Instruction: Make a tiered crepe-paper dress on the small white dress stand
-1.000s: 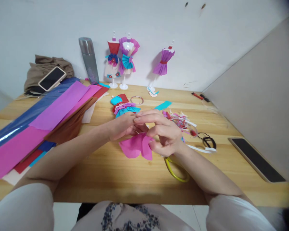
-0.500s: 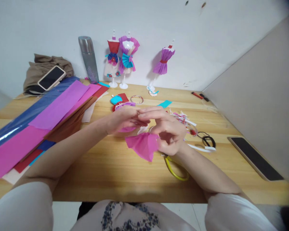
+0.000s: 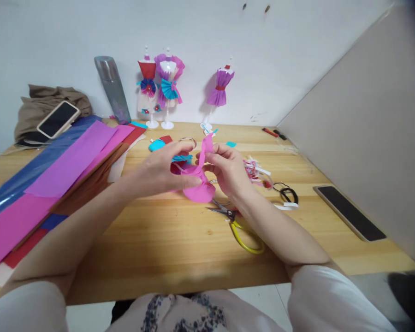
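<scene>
A pink crepe paper piece [image 3: 200, 191] lies under the fingers of my left hand [image 3: 159, 170], whose thumb rests on it while the other fingers arch over teal and dark red paper [image 3: 181, 161]. In my right hand [image 3: 228, 168], thumb and fingers pinch a narrow pink strip [image 3: 206, 146] that stands upright. Below my right wrist are yellow-handled scissors [image 3: 245, 240], their blades pointing left. A pile of paper scraps [image 3: 254, 169] sits just beyond my right wrist.
Long coloured paper sheets [image 3: 69, 161] cover the left side. Small dressed mannequins [image 3: 147, 92] and a steel bottle [image 3: 114, 90] stand along the wall. One phone [image 3: 349, 212] lies at right, another [image 3: 58, 119] on brown cloth. Black bands [image 3: 289, 196] lie right of the scraps.
The view has shifted right. My hands have moved apart, and my left hand has come down onto pink paper. The pink strip now rises from my right fingers, and the scissor blades have come into view.
</scene>
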{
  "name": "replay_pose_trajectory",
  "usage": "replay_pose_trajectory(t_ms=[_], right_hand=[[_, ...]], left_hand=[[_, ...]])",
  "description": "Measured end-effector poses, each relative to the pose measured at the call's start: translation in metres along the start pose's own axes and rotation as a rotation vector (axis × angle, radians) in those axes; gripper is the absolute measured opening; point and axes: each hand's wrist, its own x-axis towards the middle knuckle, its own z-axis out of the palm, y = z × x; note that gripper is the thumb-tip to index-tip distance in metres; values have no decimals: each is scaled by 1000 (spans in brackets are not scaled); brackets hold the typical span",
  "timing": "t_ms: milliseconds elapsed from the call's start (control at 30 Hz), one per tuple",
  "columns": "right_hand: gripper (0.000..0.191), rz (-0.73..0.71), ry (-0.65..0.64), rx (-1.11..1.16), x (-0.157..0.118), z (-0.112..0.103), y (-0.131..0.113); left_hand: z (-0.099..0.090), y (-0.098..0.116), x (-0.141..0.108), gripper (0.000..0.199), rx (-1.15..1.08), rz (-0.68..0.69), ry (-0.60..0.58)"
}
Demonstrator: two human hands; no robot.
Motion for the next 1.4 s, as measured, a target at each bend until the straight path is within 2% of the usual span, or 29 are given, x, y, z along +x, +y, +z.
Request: replay_pose_trajectory(t_ms=[67, 167, 300, 367, 500, 600, 700, 800, 967, 1200, 1400], right_hand=[[22, -12, 0, -3, 0, 2, 3], [25, -32, -32, -44, 0, 4, 9], [27, -36, -80, -87, -1, 6, 15], [28, -33, -89, -88, -2, 7, 16], [29, -29, -100, -74, -4, 8, 17], [28, -10, -116, -58, -5, 8, 17], [27, 12, -129, -34, -5, 8, 18], [25, 14, -128, -10, -4, 8, 19], [23, 32, -164, -16, -4, 8, 18], [23, 244, -295, 15, -2, 5, 15], [27, 320, -367, -66, 1, 4, 15]], left_hand=[[15, 0, -1, 43, 143, 79, 91], [29, -1, 0, 29, 270, 109, 245], [29, -4, 2, 9, 351, 125, 310], [27, -6, 4, 12, 366, 97, 314], [25, -10, 7, 22, 217, 69, 296], [23, -12, 10, 17, 103, 61, 241], [20, -12, 10, 15, 100, 60, 183], [20, -13, 9, 8, 92, 111, 209], [20, -15, 9, 11, 293, 143, 228], [15, -21, 19, 19, 555, 252, 113], [12, -18, 19, 15, 783, 182, 35]])
